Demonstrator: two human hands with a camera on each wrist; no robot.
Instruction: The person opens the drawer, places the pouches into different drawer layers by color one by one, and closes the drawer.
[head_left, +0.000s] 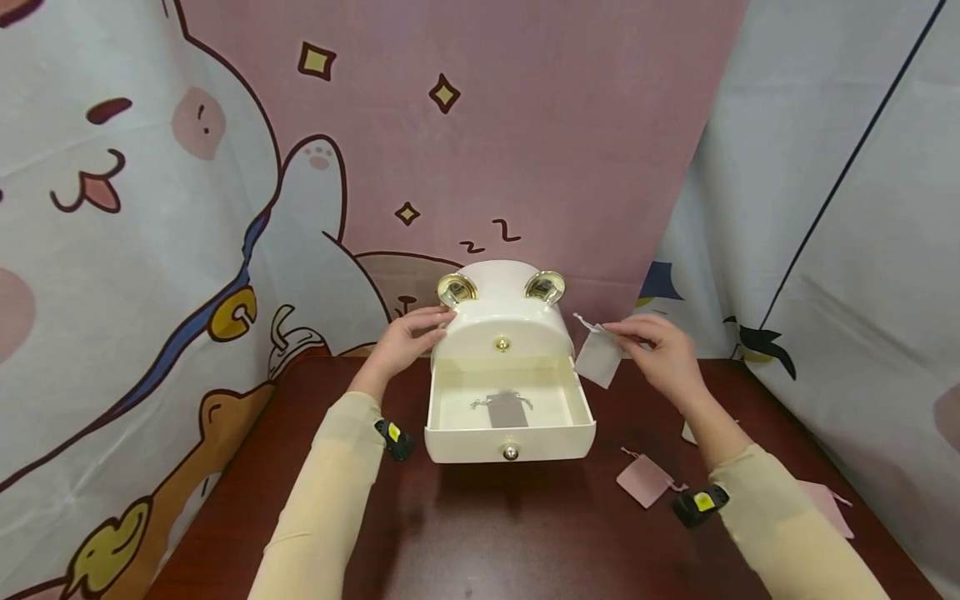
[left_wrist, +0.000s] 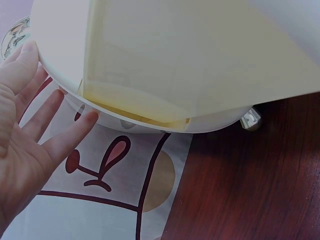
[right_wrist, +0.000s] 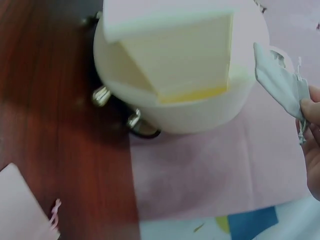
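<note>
A cream jewelry box (head_left: pixel 501 321) with two round gold ears stands on the table, its lower drawer (head_left: pixel 510 446) pulled out. Inside the drawer lies a grey drawstring pouch (head_left: pixel 507 410). My left hand (head_left: pixel 411 340) rests its fingertips against the box's upper left side; in the left wrist view its fingers (left_wrist: pixel 75 132) are spread and fairly straight. To the right of the box, my right hand (head_left: pixel 660 354) pinches another grey drawstring pouch (head_left: pixel 599 357) by its top. That pouch (right_wrist: pixel 280 82) hangs beside the box in the right wrist view.
A pink drawstring pouch (head_left: pixel 645 480) lies on the dark red table (head_left: pixel 517 542) right of the drawer. Another pink pouch (head_left: pixel 825 507) lies farther right, partly behind the right sleeve. A pale pouch (head_left: pixel 687 433) is mostly hidden by the right forearm. Printed cloth (head_left: pixel 562 125) hangs behind.
</note>
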